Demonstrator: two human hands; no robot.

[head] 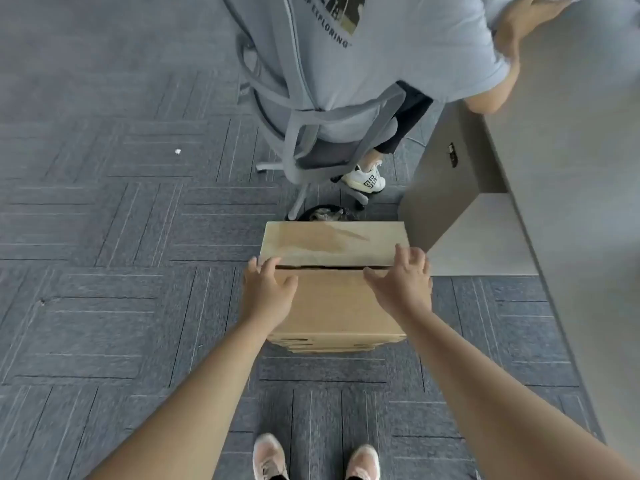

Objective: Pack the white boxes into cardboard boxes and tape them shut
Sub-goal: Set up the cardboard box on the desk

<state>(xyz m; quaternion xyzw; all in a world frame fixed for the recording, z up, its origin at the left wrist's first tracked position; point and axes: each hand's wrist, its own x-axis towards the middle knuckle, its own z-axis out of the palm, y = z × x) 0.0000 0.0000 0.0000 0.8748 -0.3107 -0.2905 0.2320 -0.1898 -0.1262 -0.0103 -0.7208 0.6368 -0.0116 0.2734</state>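
L hand (268, 289) & R hand (403, 282) spread flat on cardboard box (332, 306) flaps.

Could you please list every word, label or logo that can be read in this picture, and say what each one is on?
"EXPLORING", with a partly cut-off "OP" before it: curved print on the back of the seated person's light T-shirt.
Interlocking square logo pattern, no readable letters: side of the white sneaker.
Cardboard box under the left hand and right hand: no print visible.
Cabinet: no text readable.
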